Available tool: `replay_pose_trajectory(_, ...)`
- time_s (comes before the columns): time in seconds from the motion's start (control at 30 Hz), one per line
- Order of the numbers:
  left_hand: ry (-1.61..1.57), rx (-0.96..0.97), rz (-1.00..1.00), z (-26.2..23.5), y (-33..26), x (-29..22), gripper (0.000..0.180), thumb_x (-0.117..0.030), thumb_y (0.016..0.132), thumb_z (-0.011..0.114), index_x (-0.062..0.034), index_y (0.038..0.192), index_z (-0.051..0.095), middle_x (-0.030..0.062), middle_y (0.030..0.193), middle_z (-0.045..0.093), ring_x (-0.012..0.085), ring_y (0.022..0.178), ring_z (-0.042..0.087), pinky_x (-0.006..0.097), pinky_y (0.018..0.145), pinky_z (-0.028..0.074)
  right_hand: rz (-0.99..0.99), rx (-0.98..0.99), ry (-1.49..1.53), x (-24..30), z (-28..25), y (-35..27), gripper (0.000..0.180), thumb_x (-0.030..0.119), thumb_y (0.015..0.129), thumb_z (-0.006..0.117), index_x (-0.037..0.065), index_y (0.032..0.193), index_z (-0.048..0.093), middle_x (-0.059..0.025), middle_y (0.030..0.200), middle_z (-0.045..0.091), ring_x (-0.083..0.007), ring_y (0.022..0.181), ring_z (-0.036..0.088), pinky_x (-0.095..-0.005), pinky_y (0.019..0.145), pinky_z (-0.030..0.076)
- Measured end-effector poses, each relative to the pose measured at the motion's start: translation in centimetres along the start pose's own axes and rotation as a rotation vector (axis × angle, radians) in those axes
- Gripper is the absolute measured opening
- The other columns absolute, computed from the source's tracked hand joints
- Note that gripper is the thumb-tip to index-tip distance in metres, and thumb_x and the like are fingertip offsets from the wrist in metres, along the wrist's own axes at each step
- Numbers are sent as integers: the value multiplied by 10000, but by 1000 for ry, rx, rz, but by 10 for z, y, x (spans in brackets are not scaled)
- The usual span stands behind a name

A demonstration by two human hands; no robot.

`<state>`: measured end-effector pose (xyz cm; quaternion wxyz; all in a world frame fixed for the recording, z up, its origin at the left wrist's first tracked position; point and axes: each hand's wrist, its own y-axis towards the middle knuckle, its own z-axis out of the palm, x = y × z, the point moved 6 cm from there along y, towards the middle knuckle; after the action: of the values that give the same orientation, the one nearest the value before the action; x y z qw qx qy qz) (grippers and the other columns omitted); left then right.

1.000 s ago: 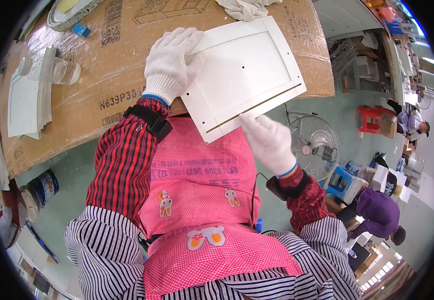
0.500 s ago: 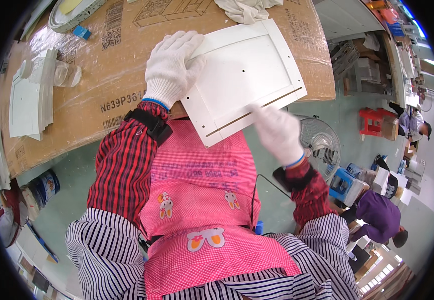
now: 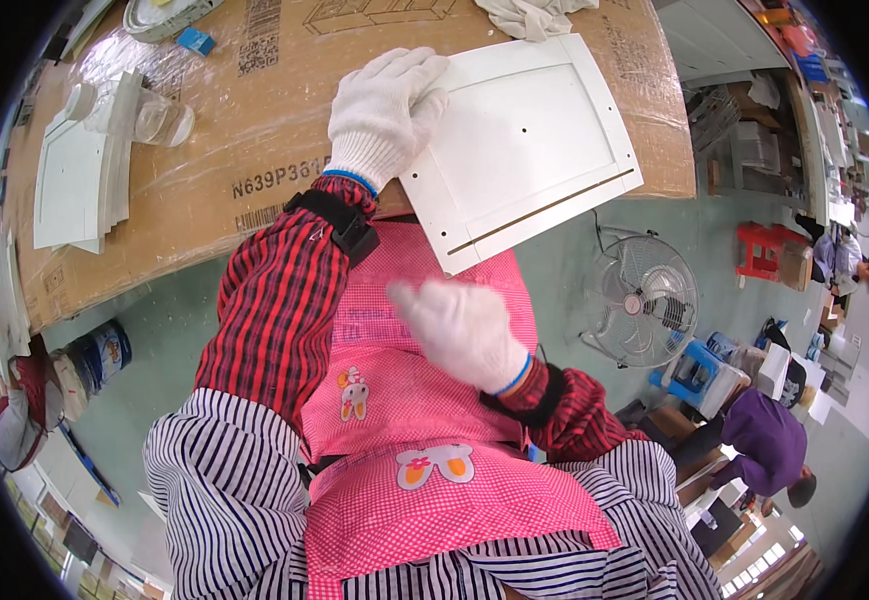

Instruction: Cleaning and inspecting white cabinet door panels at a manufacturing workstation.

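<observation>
A white framed panel with a recessed middle, several small holes and a long slot along its near side lies tilted on the cardboard-covered table, its near corner jutting past the edge. My left hand, in a white knit glove, grips the panel's left edge, thumb lying on top of it. In front of my pink checked apron, my right hand, gloved too, hangs apart from the panel just below its near corner. Motion blurs its fingertips, and whether anything is in them cannot be made out.
Stacked white panels and a clear plastic cup sit at the table's left. Beyond are a blue block and a white cloth. A standing fan is right; a person in purple works farther off.
My right hand has moved from the panel's slotted side left and down to in front of the apron. The left hand stays on the panel; the whole view has shifted slightly.
</observation>
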<state>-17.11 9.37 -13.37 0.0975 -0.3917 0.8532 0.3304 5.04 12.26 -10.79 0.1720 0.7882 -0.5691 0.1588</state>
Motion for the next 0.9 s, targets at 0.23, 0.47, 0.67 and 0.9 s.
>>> replay_pose_trajectory(0.23, 100, 209, -84, -13, 10, -9, 388, -364, 937, 722, -247, 1306, 719, 35, 1319, 717, 296, 1189, 663, 469, 996, 534, 445, -348, 93, -72, -63, -59, 208, 117, 942, 740, 75, 1142, 777, -61, 775, 705, -214, 657, 684, -349, 613, 554)
replay_pose_trajectory(0.47, 260, 406, -210, -20, -15, -38, 457, -405, 993, 644, -226, 1401, 546, 180, 1075, 677, 390, 953, 723, 538, 757, 586, 1119, -679, 733, -124, -80, -121, 247, 158, 1076, 588, -31, 1107, 743, -22, 731, 649, -60, 620, 582, -266, 536, 444)
replay_pose_trajectory(0.67, 170, 681, -301, -5, -23, -81, 754, -528, 996, 598, -93, 1577, 390, 240, 929, 772, 450, 857, 757, 565, 759, 593, 609, -776, -188, -139, -103, -117, 164, 144, 1031, 622, 17, 1055, 723, -123, 870, 710, -261, 731, 703, -383, 654, 537)
replay_pose_trajectory(0.9, 262, 738, -423, -1, -22, -67, 927, -595, 993, 586, 41, 1608, 309, 302, 1010, 753, 447, 951, 757, 552, 824, 589, 830, -566, -336, -143, -92, -94, 153, 228, 988, 679, 149, 1094, 755, -106, 906, 693, -354, 794, 710, -457, 693, 568)
